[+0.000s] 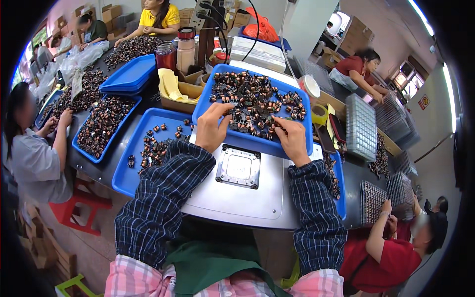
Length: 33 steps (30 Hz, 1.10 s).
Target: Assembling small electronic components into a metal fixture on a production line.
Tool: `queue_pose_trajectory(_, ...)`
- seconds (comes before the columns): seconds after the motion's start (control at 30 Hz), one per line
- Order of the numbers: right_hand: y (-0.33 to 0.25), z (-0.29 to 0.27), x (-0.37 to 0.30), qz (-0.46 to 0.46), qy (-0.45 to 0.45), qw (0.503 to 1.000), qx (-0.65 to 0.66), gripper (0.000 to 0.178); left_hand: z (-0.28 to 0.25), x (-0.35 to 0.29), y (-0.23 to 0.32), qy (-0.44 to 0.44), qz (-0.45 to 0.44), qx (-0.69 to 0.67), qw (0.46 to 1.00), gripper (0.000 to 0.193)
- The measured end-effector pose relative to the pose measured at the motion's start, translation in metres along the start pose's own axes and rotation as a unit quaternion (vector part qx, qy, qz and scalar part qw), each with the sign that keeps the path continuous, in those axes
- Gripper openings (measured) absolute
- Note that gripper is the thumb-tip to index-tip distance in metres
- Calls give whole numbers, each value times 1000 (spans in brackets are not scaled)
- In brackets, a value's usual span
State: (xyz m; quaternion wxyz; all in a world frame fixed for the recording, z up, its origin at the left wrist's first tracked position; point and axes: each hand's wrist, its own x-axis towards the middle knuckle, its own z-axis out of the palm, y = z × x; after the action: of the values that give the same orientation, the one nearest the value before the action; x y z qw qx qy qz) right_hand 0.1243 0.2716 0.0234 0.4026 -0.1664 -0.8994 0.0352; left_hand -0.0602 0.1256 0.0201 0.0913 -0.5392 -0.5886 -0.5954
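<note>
A blue plastic tray [204, 110] in front of me holds a heap of small copper-wound coils [252, 96] with dark cores. My left hand [214, 126] reaches over its left side, fingers bent and thumb apart, the fingertips touching the coils. At the right part of the heap, my right hand [293, 140] has its index finger and thumb apart among the coils. Neither hand visibly lifts a coil. Beneath the tray's near edge is a silver metal surface with a square plate [238, 166] set in it.
Left of me lies another blue tray [129, 143] with fewer coils; a fuller one [101, 154] stands beyond it. A cardboard box [183, 94] and jars stand behind. Clear plastic trays [361, 126] are stacked at the right. Co-workers sit on both sides, one near a red stool [81, 208].
</note>
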Motion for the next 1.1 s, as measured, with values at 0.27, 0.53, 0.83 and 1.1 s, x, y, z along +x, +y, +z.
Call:
queue_pose_trajectory(0.27,-19,-20,6,237,10,940,244,16,-24,-29,46,-193,-82,-75,975,24)
queue_pose_trajectory(0.53,-52,-23,0,289,-37,804,518,25,-27,-47,47,-299,-19,-12,954,16)
queue_pose_trajectory(0.83,-63,-29,-3,341,-92,726,591,28,-18,-40,46,-347,27,1,937,17)
queue_pose_trajectory(1.1,-73,-23,-9,336,-152,731,574,24,-15,-42,45,-349,52,40,935,17)
